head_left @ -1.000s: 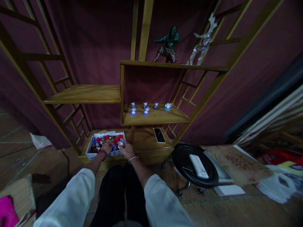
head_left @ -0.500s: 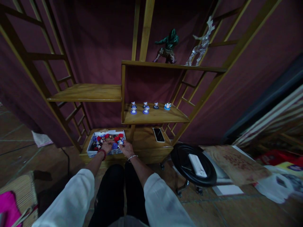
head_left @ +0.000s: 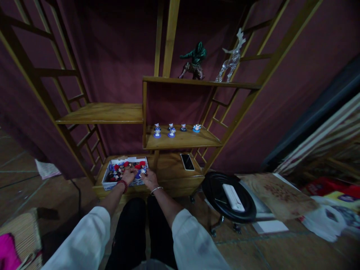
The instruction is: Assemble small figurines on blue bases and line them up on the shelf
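Note:
My right hand (head_left: pixel 151 179) is closed on a small blue-and-white figurine (head_left: pixel 143 170), held over the right end of a white box (head_left: pixel 106 183). My left hand (head_left: pixel 129 176) is beside it with curled fingers, its fingertips against a purple piece next to the figurine; what they grip is too small to make out. Inside the box lie several small figurines (head_left: pixel 117 171) in red, dark and blue tones, partly hidden by my left hand. The box sits on the lowest board of a wooden shelf unit.
Several small figurines (head_left: pixel 171 132) stand on the middle shelf (head_left: pixel 185 141). A phone (head_left: pixel 187 162) lies on the lowest board. Above are a green crouching statue (head_left: pixel 195 60) and a clear deer (head_left: pixel 231 60). A black round stool (head_left: pixel 208 191) bearing a white box (head_left: pixel 233 197) stands right.
My left hand has shifted slightly right, closer to the figurine in my right hand. The view has tilted up a little, so the shelves appear lower.

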Action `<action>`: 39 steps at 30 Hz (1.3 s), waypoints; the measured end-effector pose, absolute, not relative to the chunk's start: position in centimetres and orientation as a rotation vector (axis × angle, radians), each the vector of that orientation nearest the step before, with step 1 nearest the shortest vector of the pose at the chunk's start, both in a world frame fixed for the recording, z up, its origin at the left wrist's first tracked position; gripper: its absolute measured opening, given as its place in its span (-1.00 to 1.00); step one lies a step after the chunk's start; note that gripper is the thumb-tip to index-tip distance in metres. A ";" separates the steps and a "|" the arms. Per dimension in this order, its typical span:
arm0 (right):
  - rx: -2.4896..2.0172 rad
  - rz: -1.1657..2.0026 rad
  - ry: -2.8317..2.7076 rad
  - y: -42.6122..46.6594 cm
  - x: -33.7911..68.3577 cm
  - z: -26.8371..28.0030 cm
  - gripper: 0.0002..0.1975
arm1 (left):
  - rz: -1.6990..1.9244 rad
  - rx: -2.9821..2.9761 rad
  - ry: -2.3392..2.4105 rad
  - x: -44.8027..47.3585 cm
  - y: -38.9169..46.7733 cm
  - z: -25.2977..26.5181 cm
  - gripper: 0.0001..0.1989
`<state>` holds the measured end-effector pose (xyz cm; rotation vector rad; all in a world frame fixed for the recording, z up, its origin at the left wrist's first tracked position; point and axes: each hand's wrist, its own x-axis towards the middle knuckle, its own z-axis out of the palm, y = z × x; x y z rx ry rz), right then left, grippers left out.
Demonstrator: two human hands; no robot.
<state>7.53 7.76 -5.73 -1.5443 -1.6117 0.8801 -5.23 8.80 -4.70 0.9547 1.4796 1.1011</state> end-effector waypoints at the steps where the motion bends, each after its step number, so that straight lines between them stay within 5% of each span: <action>1: -1.547 0.876 -1.610 7.7 7.7 -5.6 -0.89 | 1.103 0.956 1.487 -5.0 8.7 -4.4 -0.96; 39: -1.311 1.075 -1.195 4.7 12.0 -2.9 -0.71 | 1.233 0.372 0.929 0.6 4.0 -2.4 -0.89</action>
